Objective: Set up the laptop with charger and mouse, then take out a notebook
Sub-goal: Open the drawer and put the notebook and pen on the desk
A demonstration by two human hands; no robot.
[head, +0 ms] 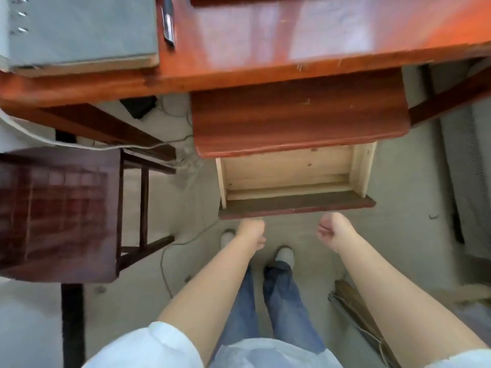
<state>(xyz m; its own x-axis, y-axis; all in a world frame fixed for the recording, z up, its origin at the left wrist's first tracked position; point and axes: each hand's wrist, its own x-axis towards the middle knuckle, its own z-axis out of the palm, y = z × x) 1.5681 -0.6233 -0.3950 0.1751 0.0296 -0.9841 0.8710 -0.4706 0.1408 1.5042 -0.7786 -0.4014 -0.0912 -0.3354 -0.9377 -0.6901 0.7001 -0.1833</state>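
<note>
We look straight down over a red-brown wooden desk [265,43] and an open drawer [292,179] pulled out beneath its front edge. The drawer's pale wooden floor shows nothing lying on it in the part we can see.

Our left hand [251,231] sits just below the drawer's dark front board, at its left end, with the fingers curled in; the frame is blurred there and we cannot tell whether it touches the board or grips anything. Our right hand [333,231] hangs a little clear of the board, loosely curled and holding nothing.

The spiral-bound notebook [79,30], with its grey cover, lies on the desk top at the far left, well apart from both hands and beyond the drawer. A dark pen [168,22] rests just beside its right edge.

A dark wooden chair [58,213] stands to our left, and thin cables [170,264] trail over the grey floor.
</note>
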